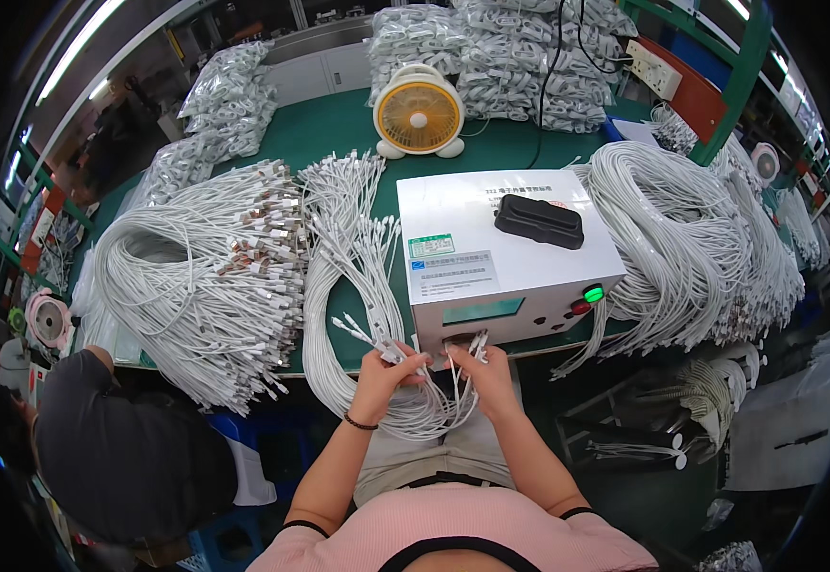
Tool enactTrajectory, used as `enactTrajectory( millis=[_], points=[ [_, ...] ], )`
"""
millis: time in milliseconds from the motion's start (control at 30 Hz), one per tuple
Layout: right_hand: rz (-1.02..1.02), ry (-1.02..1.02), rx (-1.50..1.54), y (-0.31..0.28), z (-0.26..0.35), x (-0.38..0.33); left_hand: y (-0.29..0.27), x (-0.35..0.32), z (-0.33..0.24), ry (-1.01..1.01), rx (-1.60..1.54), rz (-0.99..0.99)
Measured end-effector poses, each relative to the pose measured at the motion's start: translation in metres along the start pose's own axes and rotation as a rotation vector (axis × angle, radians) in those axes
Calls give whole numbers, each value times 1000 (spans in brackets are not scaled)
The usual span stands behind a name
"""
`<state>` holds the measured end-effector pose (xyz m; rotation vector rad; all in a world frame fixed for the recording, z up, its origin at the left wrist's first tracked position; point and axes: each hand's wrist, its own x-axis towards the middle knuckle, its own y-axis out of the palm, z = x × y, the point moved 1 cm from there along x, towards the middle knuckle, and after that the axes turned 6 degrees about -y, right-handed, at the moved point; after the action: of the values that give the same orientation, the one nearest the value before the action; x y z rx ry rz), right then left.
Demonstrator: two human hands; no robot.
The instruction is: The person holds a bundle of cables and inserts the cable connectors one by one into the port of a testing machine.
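My left hand (pixel 388 379) is closed on the connector ends of several white cables, in front of the white box-shaped machine (pixel 520 310). Close beside it, my right hand (pixel 487 377) pinches more white cable ends at the machine's lower front edge. Loops of these white cables (pixel 405 419) hang down between and below both hands. The machine's front carries a small screen (pixel 482 312), a lit green button (pixel 593 294) and a red button (pixel 580 308). My fingers partly hide the connectors and the machine's front opening.
A big pile of white cables (pixel 196 276) lies at left, another bundle (pixel 663 238) at right. On the machine rests a black case (pixel 539 222). Behind stand an orange-and-white fan (pixel 419 114) and bagged cables (pixel 529 67). Another person (pixel 129 448) sits at lower left.
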<state>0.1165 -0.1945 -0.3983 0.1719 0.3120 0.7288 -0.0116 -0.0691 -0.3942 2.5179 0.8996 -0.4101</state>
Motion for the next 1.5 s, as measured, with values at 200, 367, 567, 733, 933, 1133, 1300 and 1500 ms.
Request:
enactTrajectory(
  millis=[200,367,567,733,933,1133,1300,1500],
  points=[
    [251,57,-324,1,7,-11,4,-7,4,15,12,-3],
    [130,-214,-432,0,-10,-12,9,-9,7,72,-42,45],
    [21,-109,-203,-5,-11,-9,3,-7,9,43,-77,52],
    [7,-132,-121,2,-18,-11,14,-9,24,98,-46,120],
    [-11,-83,7,6,-25,-13,25,-13,48,256,128,10],
    [-17,-86,26,6,-23,-14,17,-17,48,225,280,-124],
    [-19,-42,29,-1,-19,-13,10,-21,29,87,-101,-73],
    [60,90,141,-1,-1,-5,0,-14,14,55,-168,-43]
  ],
)
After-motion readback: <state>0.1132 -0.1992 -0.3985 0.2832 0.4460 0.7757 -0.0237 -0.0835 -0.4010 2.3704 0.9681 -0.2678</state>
